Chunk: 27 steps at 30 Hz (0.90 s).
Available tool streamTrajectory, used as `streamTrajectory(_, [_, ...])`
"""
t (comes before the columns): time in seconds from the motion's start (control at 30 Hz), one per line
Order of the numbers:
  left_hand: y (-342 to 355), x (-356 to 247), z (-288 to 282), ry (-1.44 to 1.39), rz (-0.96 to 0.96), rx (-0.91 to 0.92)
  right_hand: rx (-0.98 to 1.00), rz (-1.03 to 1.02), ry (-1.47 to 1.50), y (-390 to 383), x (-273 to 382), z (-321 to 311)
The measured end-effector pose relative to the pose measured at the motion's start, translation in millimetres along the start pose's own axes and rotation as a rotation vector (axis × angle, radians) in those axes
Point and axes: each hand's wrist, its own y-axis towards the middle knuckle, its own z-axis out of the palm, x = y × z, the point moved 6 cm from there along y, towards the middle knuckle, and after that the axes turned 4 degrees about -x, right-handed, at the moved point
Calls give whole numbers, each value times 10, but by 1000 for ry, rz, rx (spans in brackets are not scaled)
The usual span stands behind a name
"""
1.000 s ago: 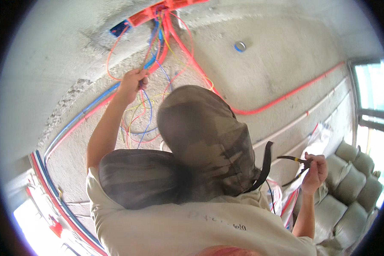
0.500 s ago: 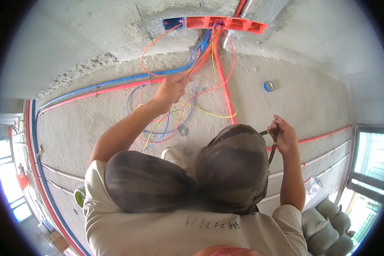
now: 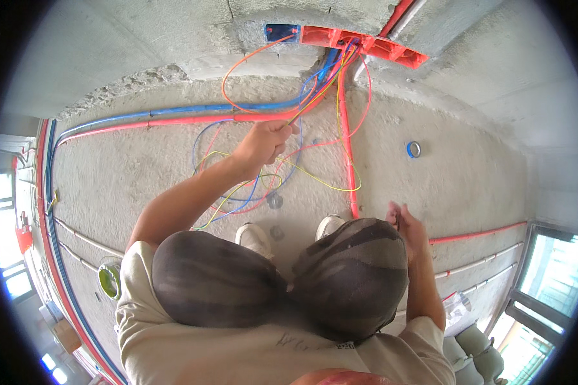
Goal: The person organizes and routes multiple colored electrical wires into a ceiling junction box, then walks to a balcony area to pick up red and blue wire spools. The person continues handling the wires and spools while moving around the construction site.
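Observation:
My left hand [image 3: 266,142] is closed on a bunch of thin coloured wires [image 3: 302,109] coming down from a row of red wall boxes [image 3: 318,36] beside a blue box [image 3: 281,33]. Loose loops of red, blue and yellow-green wire [image 3: 331,187] lie on the rough concrete floor below that hand. My right hand [image 3: 410,231] is beside my right knee, partly hidden by it, curled on the dark pliers [image 3: 399,220], of which little shows.
Red and blue conduits [image 3: 173,119] cross the floor. A blue tape roll [image 3: 413,149] lies to the right. My shoes [image 3: 253,239] show between my knees. A green bucket [image 3: 109,280] is at left; sacks [image 3: 475,359] sit by the window at lower right.
The view has swung so the wall boxes sit farther right and both shoes show. My right hand with the pliers moved in behind my right knee. My left hand still grips the wires.

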Motion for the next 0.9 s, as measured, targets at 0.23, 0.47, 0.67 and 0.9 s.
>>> streamTrajectory(0.23, [-131,-77,-23,-127,30,-72,-303,111,-10,-484,-818,-622])
streamTrajectory(0.47, [-104,28,3,-56,-12,-65,-172,-444,-209,-31,115,-154])
streamTrajectory(0.67, [-182,59,162,89,27,-96,-80,-820,-476,1193,1446,1047])
streamTrajectory(0.9, [-487,120,126,218,115,-164,336,-545,-556,1897,1167,2696])
